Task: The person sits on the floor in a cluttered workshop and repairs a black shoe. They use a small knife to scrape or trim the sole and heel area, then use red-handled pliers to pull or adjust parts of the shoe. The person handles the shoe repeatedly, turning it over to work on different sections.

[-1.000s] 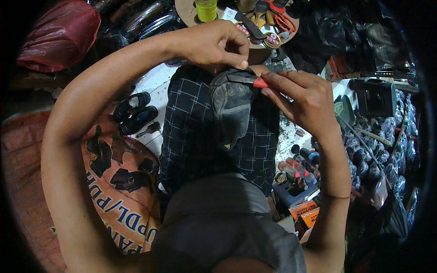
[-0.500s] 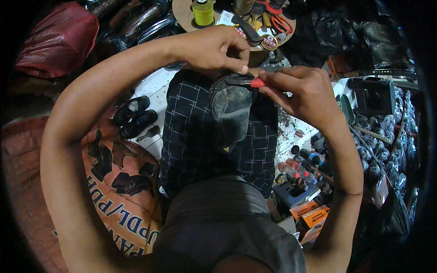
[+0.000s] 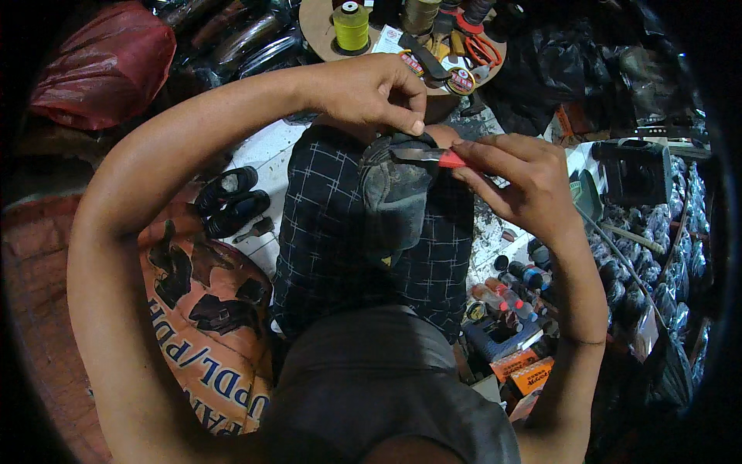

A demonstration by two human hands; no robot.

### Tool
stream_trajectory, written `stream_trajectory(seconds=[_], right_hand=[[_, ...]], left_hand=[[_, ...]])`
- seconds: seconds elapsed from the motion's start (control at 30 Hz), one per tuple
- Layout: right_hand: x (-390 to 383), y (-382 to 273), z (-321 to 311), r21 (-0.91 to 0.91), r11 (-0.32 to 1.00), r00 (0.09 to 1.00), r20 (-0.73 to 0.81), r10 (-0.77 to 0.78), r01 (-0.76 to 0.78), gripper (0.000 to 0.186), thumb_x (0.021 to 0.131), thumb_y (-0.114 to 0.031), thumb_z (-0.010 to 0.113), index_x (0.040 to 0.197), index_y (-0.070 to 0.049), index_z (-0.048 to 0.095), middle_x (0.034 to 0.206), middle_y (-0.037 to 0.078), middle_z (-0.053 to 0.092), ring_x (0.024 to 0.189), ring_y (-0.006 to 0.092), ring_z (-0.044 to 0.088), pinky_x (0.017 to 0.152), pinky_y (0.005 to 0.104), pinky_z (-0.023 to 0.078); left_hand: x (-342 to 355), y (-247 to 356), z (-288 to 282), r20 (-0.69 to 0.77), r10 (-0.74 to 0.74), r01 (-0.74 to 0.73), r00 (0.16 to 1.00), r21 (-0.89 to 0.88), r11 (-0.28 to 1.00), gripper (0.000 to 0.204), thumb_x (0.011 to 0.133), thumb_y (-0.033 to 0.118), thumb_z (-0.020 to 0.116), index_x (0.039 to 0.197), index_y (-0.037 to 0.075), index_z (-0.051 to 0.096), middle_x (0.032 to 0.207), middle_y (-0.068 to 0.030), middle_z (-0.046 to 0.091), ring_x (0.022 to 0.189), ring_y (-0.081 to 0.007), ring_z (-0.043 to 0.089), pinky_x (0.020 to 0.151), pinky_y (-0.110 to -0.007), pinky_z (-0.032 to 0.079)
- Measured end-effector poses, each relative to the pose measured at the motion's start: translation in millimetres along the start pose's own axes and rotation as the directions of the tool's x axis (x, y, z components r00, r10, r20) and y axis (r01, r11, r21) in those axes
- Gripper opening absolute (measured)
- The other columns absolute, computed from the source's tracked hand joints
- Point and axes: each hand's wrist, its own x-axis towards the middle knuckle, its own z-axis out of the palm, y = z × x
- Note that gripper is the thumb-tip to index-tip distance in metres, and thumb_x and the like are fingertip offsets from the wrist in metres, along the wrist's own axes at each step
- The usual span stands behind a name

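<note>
A worn, dusty dark-grey shoe (image 3: 394,209) rests on my lap between my knees, over dark checked trousers (image 3: 321,224). My left hand (image 3: 375,93) reaches round its far end, thumb and fingertips pinched at the edge there. Whatever thin edge sits between those fingertips is mostly hidden. In my right hand (image 3: 525,178) is a small knife (image 3: 421,155) with a red handle, gripped between thumb and fingers. Its blade points left and lies across the shoe's far end, close below my left fingertips.
Ahead, a round board (image 3: 321,35) carries a yellow thread spool (image 3: 351,29), orange-handled scissors (image 3: 483,50) and small round tins. Black shoes (image 3: 232,205) stand at left beside an orange printed sheet (image 3: 224,356). Several bottles (image 3: 506,298) and orange boxes (image 3: 529,375) lie at right.
My right hand and the knife have shifted slightly right and nearer to me, and more of the blade's flat shows. My left hand keeps its pinch at the shoe's far edge.
</note>
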Motion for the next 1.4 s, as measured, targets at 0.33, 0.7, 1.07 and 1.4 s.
stream_trajectory(seconds=[0.33,0.7,1.07,1.4], right_hand=[[22,-7,17,-0.05,0.998,0.998,-0.024,-0.051,0.049,0.023,0.086,-0.02,0.09,0.104,-0.009,0.08,0.083,0.008,0.074,0.069,0.027,0.072,0.059,0.0381,0.056],[8,7,1,0.09,0.989,0.989,0.099,0.106,-0.115,0.019,0.091,-0.022,0.086,0.102,-0.007,0.081,0.081,0.01,0.076,0.066,0.0275,0.074,0.059,0.039,0.057],[-12,10,-7,0.123,0.968,0.975,0.067,0.213,-0.22,0.021,0.091,-0.028,0.085,0.104,-0.011,0.082,0.08,0.005,0.075,0.065,0.0245,0.073,0.057,0.0377,0.055],[8,-2,7,0.009,1.0,1.0,-0.007,0.03,-0.03,0.021,0.09,-0.027,0.085,0.104,-0.013,0.08,0.084,0.004,0.074,0.07,0.0252,0.072,0.059,0.0387,0.056]], left_hand=[[2,5,0,0.024,-0.01,0.011,1.0,-0.027,1.0,0.028,0.101,0.031,0.08,0.095,0.004,0.073,0.076,0.0069,0.061,0.065,-0.0034,0.051,0.054,-0.025,0.038],[10,6,-1,0.026,0.022,-0.023,0.999,0.058,0.998,0.027,0.1,0.029,0.081,0.094,0.004,0.074,0.075,0.0064,0.061,0.066,-0.0057,0.053,0.057,-0.026,0.04],[3,2,-2,0.003,0.046,-0.046,0.999,0.062,0.997,0.029,0.099,0.029,0.08,0.092,0.002,0.075,0.078,0.0031,0.066,0.075,-0.0063,0.059,0.063,-0.028,0.045],[4,6,-1,0.028,0.009,-0.01,1.0,0.045,0.999,0.03,0.101,0.03,0.079,0.093,0.002,0.074,0.072,0.0051,0.06,0.067,-0.0057,0.054,0.059,-0.028,0.042]])
